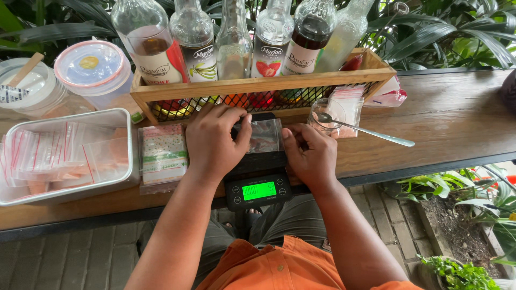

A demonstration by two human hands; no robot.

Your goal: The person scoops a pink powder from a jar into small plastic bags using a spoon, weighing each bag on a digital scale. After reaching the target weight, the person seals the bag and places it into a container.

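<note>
The person's left hand [212, 140] and right hand [309, 156] both hold a small clear plastic bag [263, 135], which stands on the black digital scale [257, 174] at the near edge of the wooden counter [457, 115]. The fingers of each hand are bent together and pinch the bag's sides, the left on its left edge and the right on its right edge. The scale's display glows green. Just right of the bag stands a small glass [324, 115] with a metal spoon [371, 131] resting in it. On the far side, a wooden crate [258, 86] holds 6 bottles. On the left, a metal tray [64, 158] contains more small bags, and a patterned packet [163, 154] lies between the tray and the left hand.
</note>
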